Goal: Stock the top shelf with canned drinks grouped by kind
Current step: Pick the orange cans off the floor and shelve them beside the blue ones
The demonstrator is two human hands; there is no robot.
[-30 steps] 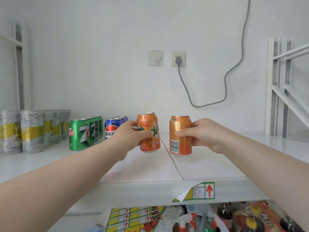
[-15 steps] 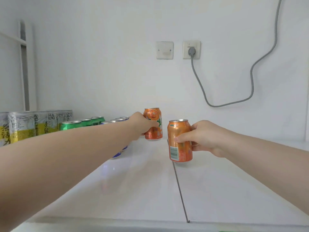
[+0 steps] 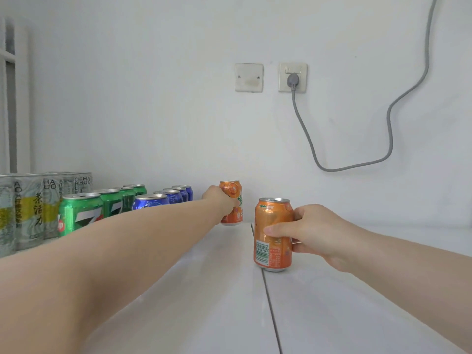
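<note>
Cans upright in left hand, right hand

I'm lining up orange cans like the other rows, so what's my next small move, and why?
Probably let the left hand release the far orange can: it is upright at the back, beside the blue cans, leaving room in front for the near orange can in the right hand.

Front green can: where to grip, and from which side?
Probably the top rim, from above. The front green can stands upright, silver cans close on its left, a blue can on its right, more green cans behind; its sides leave little room.
</note>
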